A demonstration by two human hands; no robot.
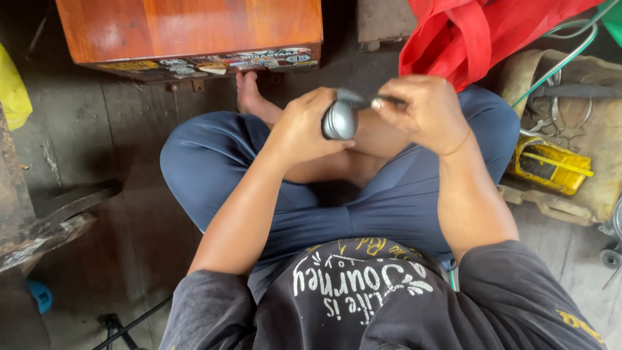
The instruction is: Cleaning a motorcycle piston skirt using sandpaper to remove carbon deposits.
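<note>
I sit cross-legged on the floor in blue trousers. My left hand [304, 126] grips a small rounded grey metal part [339, 120] above my lap. My right hand [424, 113] pinches a thin dark tool [382, 101] whose tip meets the top of that grey part. Both hands are close together, almost touching. What the tool's tip does at the part is hidden by my fingers.
An orange-brown wooden box [188, 29] with stickers on its edge stands ahead. A red cloth [479, 29] lies at the upper right. A yellow device [551, 165] and wires rest on a dirty mat [602, 136] to the right. Rusty metal [39, 227] sits left.
</note>
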